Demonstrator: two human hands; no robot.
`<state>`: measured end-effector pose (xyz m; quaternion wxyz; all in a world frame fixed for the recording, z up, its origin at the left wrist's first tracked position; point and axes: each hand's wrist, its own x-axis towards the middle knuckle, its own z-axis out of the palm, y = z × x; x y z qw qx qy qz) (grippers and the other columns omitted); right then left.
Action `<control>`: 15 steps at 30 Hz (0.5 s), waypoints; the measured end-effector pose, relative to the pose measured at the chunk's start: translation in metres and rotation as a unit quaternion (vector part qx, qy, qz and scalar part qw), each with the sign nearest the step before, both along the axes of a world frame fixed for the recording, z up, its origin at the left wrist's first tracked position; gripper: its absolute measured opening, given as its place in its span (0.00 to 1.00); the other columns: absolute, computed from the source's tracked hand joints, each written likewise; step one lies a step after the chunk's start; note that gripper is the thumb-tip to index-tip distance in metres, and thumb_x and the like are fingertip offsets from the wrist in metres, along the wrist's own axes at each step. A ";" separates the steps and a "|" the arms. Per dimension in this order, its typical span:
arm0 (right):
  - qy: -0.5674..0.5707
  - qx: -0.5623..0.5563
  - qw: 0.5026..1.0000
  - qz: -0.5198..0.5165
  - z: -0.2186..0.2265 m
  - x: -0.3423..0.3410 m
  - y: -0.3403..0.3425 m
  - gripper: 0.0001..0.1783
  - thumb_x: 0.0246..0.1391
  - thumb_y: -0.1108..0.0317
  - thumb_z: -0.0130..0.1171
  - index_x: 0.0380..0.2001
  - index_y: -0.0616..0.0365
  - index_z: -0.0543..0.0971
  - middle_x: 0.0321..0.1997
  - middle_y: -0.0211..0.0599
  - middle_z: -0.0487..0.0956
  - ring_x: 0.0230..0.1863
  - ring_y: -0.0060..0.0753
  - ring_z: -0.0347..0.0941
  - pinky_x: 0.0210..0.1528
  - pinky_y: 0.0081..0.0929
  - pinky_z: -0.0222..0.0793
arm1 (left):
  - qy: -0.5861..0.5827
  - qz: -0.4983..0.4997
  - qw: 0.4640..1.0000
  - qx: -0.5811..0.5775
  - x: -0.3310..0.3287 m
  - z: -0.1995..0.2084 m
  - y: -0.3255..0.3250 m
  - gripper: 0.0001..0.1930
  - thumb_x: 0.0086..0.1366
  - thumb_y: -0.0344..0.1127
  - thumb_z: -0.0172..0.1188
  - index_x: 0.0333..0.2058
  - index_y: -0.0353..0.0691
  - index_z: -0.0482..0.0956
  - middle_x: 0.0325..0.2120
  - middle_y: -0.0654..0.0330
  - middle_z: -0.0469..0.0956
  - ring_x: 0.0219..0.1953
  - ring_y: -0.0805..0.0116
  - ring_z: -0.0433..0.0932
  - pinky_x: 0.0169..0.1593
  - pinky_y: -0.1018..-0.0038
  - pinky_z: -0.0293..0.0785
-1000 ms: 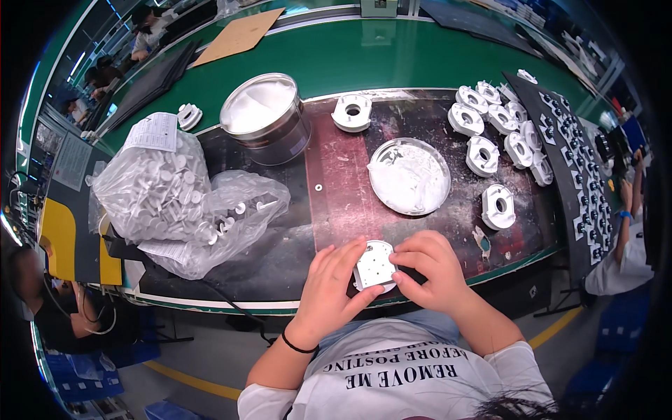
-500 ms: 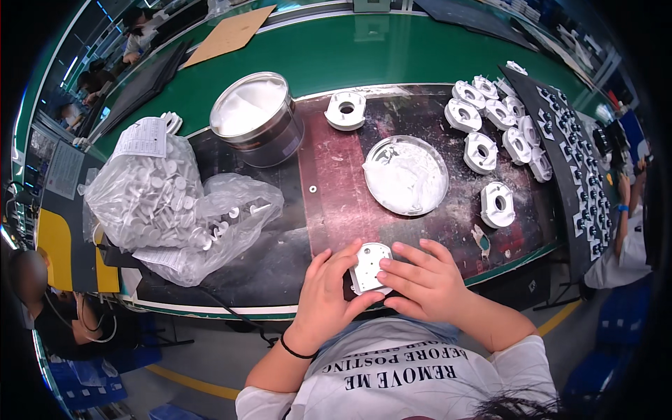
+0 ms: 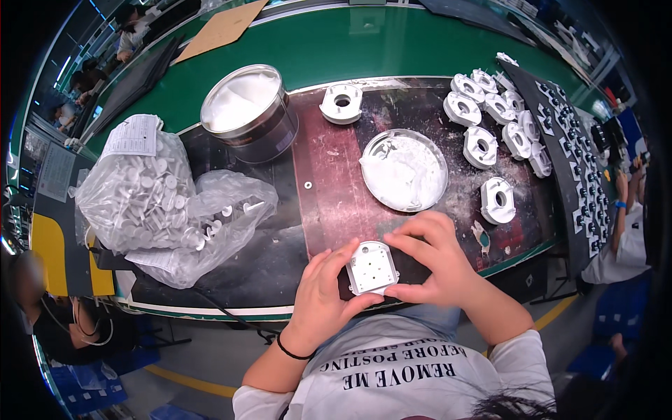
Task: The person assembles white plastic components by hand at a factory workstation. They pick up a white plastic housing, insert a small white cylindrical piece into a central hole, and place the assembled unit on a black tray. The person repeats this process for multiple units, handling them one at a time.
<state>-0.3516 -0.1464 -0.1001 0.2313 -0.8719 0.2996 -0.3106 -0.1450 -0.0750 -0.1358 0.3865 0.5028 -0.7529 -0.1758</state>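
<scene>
Near the table's front edge I hold a flat white plastic housing point(image 3: 372, 269) with small holes and a round metal spot near its top. My left hand point(image 3: 322, 283) is closed along its left side, the thumb under the lower edge. Fingertips and thumb of my right hand point(image 3: 432, 260) grip its upper right and lower right corners. Beyond the hands lies a round metal lid point(image 3: 435, 185) with white paste on it. A white ring-shaped housing point(image 3: 498, 201) with a central hole sits right of the lid. The underside of the held piece is hidden.
At the left lies a clear plastic bag point(image 3: 150, 192) of small white discs with stems. A metal tin point(image 3: 255, 133) with white contents stands behind. More white housings point(image 3: 480, 148) cluster at the right, beside a black board point(image 3: 560, 154) of small dark parts. Co-workers sit on both sides.
My right fingers have moved off the face of the housing to its right-hand corners, uncovering the face. My left hand keeps its hold. The view has shifted slightly.
</scene>
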 end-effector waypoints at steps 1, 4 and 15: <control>0.010 0.010 1.000 0.001 0.001 0.001 -0.002 0.31 0.33 0.55 0.70 0.44 0.52 0.77 0.45 0.31 0.72 0.50 0.39 0.64 0.55 0.40 0.54 | -0.003 0.001 1.000 0.004 0.000 0.000 0.001 0.43 0.45 0.47 0.71 0.55 0.39 0.55 0.55 0.52 0.68 0.50 0.54 0.73 0.56 0.54 0.63; 0.015 0.015 1.000 0.018 -0.006 0.002 -0.007 0.29 0.32 0.54 0.71 0.42 0.50 0.78 0.45 0.29 0.72 0.51 0.39 0.63 0.54 0.40 0.54 | -0.009 0.000 1.000 0.003 0.001 0.000 0.000 0.44 0.45 0.47 0.71 0.55 0.38 0.55 0.55 0.52 0.68 0.49 0.54 0.73 0.55 0.54 0.63; 0.051 -0.047 0.997 0.018 -0.012 -0.001 -0.012 0.29 0.30 0.49 0.71 0.40 0.47 0.80 0.45 0.28 0.73 0.51 0.39 0.63 0.53 0.39 0.54 | -0.006 -0.001 1.000 0.007 0.000 0.000 0.000 0.45 0.45 0.48 0.71 0.55 0.38 0.54 0.55 0.52 0.67 0.50 0.53 0.73 0.56 0.54 0.63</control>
